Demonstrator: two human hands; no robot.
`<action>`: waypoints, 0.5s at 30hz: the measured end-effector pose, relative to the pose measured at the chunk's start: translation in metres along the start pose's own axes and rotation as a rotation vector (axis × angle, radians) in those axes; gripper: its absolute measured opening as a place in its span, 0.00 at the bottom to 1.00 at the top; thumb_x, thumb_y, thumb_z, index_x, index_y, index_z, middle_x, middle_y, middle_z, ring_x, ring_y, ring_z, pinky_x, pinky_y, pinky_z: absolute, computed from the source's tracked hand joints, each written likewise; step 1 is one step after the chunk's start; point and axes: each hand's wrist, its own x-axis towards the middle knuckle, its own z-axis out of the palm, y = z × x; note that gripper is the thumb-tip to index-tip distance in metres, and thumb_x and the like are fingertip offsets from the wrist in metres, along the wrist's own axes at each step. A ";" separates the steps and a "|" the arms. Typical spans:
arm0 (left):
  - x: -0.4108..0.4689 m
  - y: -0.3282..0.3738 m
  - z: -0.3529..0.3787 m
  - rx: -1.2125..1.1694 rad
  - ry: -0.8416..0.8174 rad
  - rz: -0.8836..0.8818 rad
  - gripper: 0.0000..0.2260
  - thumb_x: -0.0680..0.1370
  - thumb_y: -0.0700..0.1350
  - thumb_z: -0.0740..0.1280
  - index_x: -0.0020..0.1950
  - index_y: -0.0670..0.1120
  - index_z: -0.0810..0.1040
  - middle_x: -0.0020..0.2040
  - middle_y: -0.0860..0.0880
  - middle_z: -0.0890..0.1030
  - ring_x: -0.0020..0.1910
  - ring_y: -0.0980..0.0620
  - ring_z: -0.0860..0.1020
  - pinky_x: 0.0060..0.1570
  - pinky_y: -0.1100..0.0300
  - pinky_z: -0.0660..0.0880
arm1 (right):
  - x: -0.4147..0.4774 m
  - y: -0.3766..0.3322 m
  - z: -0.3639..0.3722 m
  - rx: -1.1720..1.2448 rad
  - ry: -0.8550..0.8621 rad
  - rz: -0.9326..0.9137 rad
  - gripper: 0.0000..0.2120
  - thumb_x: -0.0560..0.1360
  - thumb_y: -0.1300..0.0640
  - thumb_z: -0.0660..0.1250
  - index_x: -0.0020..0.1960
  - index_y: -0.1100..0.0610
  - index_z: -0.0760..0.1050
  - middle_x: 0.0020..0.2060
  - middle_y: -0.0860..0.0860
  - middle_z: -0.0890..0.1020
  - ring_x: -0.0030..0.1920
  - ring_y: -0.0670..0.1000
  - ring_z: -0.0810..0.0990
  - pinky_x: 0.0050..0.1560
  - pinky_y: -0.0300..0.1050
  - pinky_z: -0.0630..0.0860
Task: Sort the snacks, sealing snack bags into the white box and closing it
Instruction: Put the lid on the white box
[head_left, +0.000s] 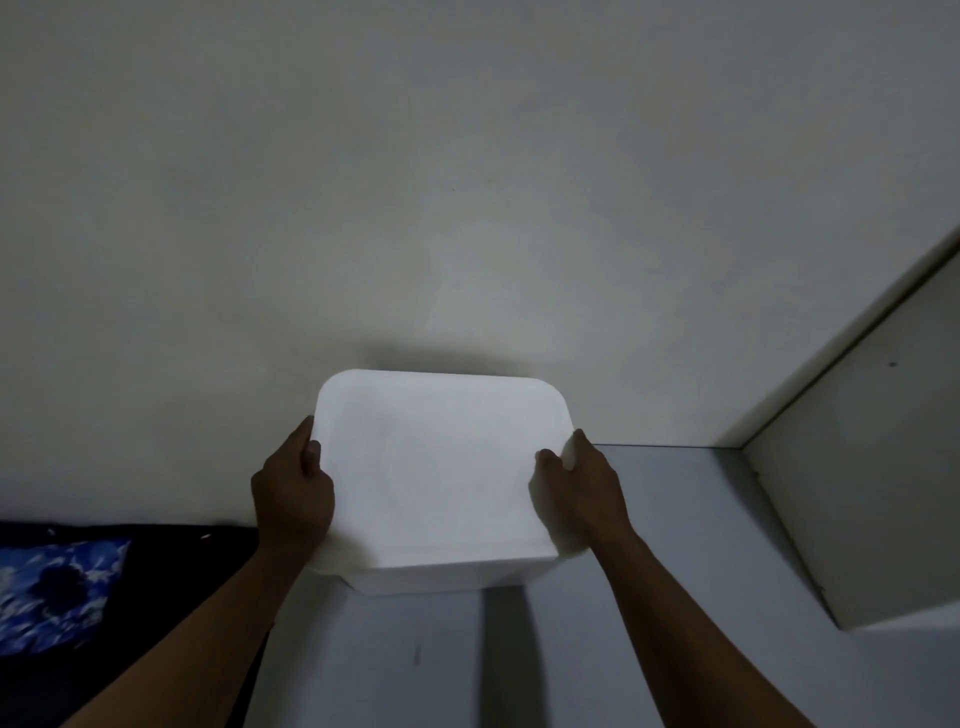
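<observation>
Wall (467, 182) blocks behind white box (441, 467); panel (857, 493) blocks rt.

The white foam box (452, 574) is closed. Its lid (441, 457), a plain white rectangle with rounded corners, sits flat on top, and only the near wall of the body shows beneath it. The box is level and close to the pale wall (467, 182). The left hand (293, 493) and right hand (579, 488) grip its side edges, thumbs on the lid. Whether it rests on the grey surface (675, 519) cannot be told.

Head-worn view, forward-down, close over the hands (293, 501).
</observation>
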 end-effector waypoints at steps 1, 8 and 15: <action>0.000 0.000 0.000 -0.002 0.013 0.002 0.16 0.80 0.33 0.61 0.67 0.39 0.78 0.59 0.36 0.82 0.57 0.34 0.80 0.55 0.50 0.73 | 0.000 -0.001 -0.001 0.011 0.010 -0.004 0.29 0.77 0.43 0.61 0.70 0.62 0.66 0.65 0.58 0.76 0.64 0.59 0.76 0.62 0.52 0.73; 0.003 0.002 0.000 0.002 -0.063 -0.073 0.17 0.81 0.35 0.60 0.69 0.41 0.75 0.63 0.36 0.80 0.62 0.35 0.77 0.64 0.49 0.70 | -0.003 -0.007 -0.010 0.106 0.091 -0.049 0.12 0.78 0.50 0.64 0.40 0.53 0.66 0.41 0.49 0.75 0.44 0.53 0.73 0.39 0.44 0.65; 0.010 0.004 0.002 0.050 -0.251 -0.176 0.21 0.82 0.46 0.62 0.75 0.44 0.68 0.70 0.39 0.74 0.70 0.38 0.71 0.70 0.50 0.64 | 0.005 -0.012 -0.016 0.071 0.089 -0.063 0.13 0.75 0.53 0.65 0.38 0.60 0.66 0.34 0.52 0.74 0.34 0.51 0.70 0.32 0.44 0.64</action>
